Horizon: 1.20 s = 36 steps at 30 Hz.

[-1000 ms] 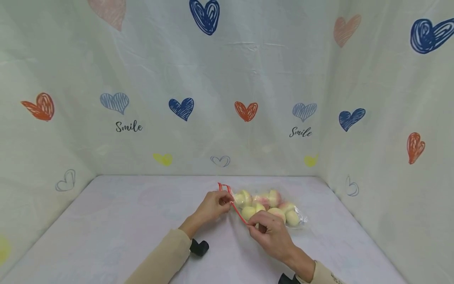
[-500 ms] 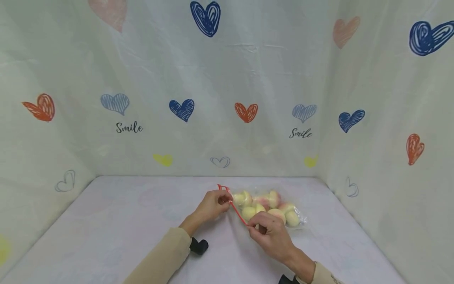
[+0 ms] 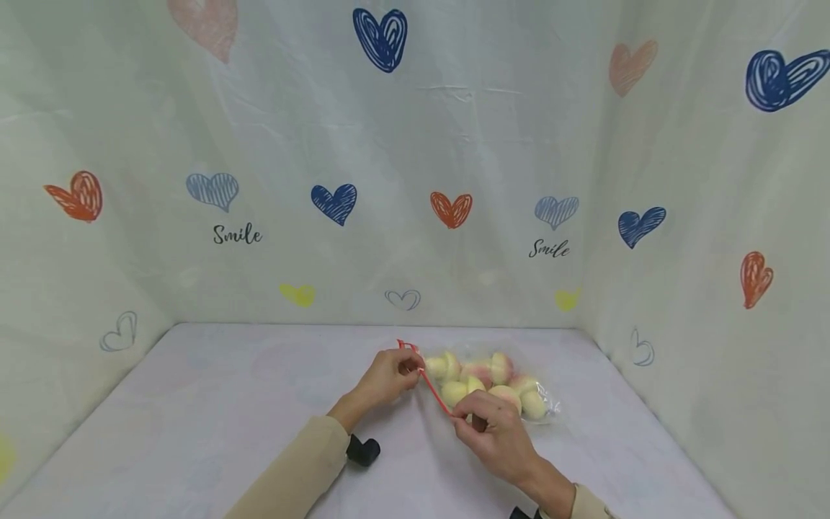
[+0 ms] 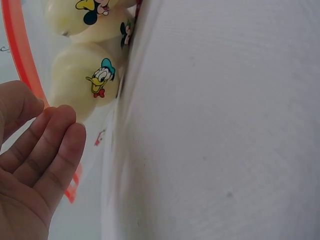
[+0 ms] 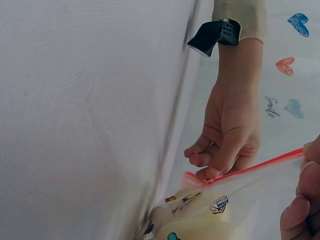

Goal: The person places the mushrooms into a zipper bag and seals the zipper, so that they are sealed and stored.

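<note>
A clear zip bag (image 3: 547, 405) with a red zip strip (image 3: 436, 393) lies right of centre on the table. Inside it are several pale yellow and pink fruits (image 3: 501, 369) that look like peaches. Cartoon figures are printed on the bag, such as a duck (image 4: 101, 77) in the left wrist view. My left hand (image 3: 387, 375) pinches the zip strip near its middle, thumb against fingertips. Nearer to me, my right hand (image 3: 496, 436) pinches the strip's front end between thumb and index finger. Between the two hands the strip runs straight and taut.
The white table (image 3: 214, 418) reaches back to a pale curtain (image 3: 389, 144) printed with hearts and "Smile". Curtain sides also rise at left and right. A black camera (image 3: 363, 450) is strapped at the left wrist, below the beige sleeve (image 3: 295, 468).
Both hands keep their pinch on the zip strip and hardly move. The whole head view shifts slightly downward in the frame.
</note>
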Available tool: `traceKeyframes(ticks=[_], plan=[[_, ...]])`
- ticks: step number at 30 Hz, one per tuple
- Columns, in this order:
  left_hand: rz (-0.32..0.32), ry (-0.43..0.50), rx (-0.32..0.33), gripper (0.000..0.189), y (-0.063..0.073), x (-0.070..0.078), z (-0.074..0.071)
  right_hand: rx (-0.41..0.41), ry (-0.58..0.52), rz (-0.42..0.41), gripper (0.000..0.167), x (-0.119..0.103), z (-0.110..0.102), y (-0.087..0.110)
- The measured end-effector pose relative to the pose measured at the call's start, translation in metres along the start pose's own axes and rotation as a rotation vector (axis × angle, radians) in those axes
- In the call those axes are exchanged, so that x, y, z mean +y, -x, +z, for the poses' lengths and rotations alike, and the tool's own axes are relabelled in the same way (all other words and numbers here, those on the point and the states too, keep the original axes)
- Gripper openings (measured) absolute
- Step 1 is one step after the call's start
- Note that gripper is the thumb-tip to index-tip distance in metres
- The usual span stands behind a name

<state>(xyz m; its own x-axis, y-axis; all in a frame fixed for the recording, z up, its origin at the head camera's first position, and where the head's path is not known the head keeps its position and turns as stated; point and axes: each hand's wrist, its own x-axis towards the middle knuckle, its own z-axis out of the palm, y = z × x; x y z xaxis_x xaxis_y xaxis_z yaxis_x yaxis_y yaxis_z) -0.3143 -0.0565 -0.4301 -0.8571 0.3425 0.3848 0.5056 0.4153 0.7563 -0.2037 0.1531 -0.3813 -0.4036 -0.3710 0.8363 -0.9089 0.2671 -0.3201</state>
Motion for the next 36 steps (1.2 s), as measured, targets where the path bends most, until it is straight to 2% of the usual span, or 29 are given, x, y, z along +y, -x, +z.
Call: traceKeyframes(ticks=[10, 25, 36], plan=[[-0.022, -0.006, 0.0, 0.018, -0.002, -0.004, 0.001, 0.001, -0.008, -0.004, 0.037, 0.0, -0.001, 0.001], [0.001, -0.015, 0.007, 0.02, -0.006, -0.009, -0.003, 0.011, 0.003, -0.018, 0.036, 0.001, -0.001, 0.0], [-0.028, -0.052, 0.009, 0.017, -0.009, -0.013, -0.007, 0.018, 0.007, -0.021, 0.036, -0.001, -0.002, -0.002]])
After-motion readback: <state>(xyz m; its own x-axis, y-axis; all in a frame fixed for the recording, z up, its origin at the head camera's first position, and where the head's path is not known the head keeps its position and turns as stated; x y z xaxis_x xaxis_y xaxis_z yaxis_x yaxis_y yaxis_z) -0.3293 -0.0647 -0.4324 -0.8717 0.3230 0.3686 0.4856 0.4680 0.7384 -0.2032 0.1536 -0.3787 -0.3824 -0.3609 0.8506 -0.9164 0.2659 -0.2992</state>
